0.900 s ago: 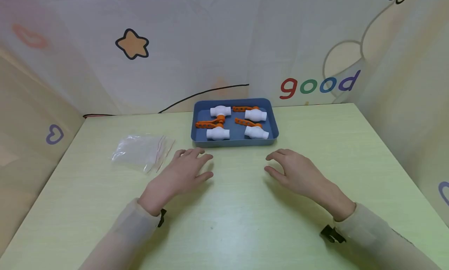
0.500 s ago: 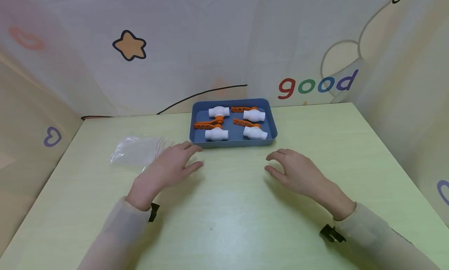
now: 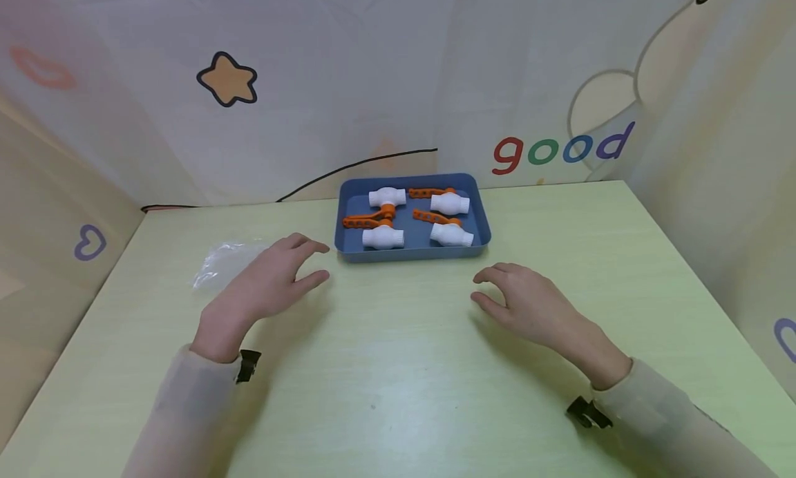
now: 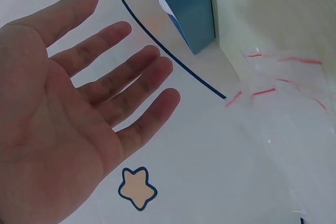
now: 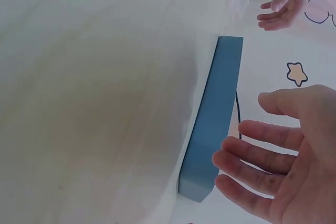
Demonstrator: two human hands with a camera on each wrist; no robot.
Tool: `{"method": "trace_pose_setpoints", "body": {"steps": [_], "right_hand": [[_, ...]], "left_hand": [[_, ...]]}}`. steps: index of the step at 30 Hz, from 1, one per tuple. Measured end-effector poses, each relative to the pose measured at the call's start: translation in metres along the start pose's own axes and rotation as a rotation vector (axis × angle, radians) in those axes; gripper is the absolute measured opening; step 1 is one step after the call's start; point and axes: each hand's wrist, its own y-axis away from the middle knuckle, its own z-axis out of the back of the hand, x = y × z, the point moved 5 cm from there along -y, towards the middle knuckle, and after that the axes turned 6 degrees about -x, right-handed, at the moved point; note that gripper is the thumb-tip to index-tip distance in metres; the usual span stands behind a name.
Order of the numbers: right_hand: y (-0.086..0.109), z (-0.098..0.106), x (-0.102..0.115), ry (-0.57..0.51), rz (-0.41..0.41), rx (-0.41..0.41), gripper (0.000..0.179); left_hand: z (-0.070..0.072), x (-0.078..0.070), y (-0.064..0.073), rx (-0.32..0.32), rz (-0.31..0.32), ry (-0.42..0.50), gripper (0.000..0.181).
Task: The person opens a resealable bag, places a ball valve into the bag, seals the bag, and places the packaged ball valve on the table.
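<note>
My left hand [image 3: 264,281] hovers over the right part of the clear zip bags [image 3: 219,262], hiding much of them in the head view. Its fingers are spread and the palm holds nothing, as the left wrist view shows. The bags [image 4: 299,124] appear apart from the fingers there. To the right, my right hand [image 3: 528,302] hangs above the table with loosely bent fingers, also holding nothing. Between and beyond both hands stands a blue tray [image 3: 413,255]. In it lie several white ball valves [image 3: 383,237] with orange handles [image 3: 435,217].
The pale green-yellow table [image 3: 398,367] runs back to a printed curtain [image 3: 348,84]. More curtain [image 3: 715,208] closes off the right side, and another stretch hangs at the left. The tray stands close to the back edge.
My left hand has moved left, away from the tray's front and over the bags. The right hand has stayed nearly still. Tray and valves keep their places.
</note>
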Motion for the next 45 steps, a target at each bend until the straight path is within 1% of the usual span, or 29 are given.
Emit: {"method": "trace_pose_setpoints", "body": {"steps": [4,9,16,22,26,32,41,45], "right_hand": [[0.0,0.0,-0.001,0.0,0.003,0.004,0.028],[-0.001,-0.001,-0.002,-0.003,-0.001,0.01,0.028],[-0.001,-0.001,-0.002,-0.017,-0.009,0.018,0.029],[-0.001,-0.001,-0.003,-0.024,-0.003,0.012,0.028],[-0.002,-0.001,-0.003,-0.029,-0.01,0.021,0.029],[-0.003,-0.001,-0.002,-0.043,-0.023,0.044,0.029],[-0.003,-0.001,-0.002,-0.056,-0.02,0.053,0.028],[-0.003,-0.001,-0.002,-0.061,-0.025,0.057,0.028]], "left_hand": [[0.005,0.006,0.003,0.0,0.02,0.005,0.044],[0.011,0.016,0.005,0.02,0.071,0.01,0.048],[0.018,0.033,0.008,0.075,0.183,0.032,0.062],[0.022,0.049,0.013,0.117,0.243,0.003,0.079],[0.023,0.058,0.013,0.153,0.259,-0.03,0.089],[0.02,0.07,0.01,0.203,0.265,-0.06,0.097],[0.018,0.08,0.008,0.257,0.254,-0.054,0.103],[0.016,0.084,0.007,0.291,0.289,-0.038,0.106]]}}
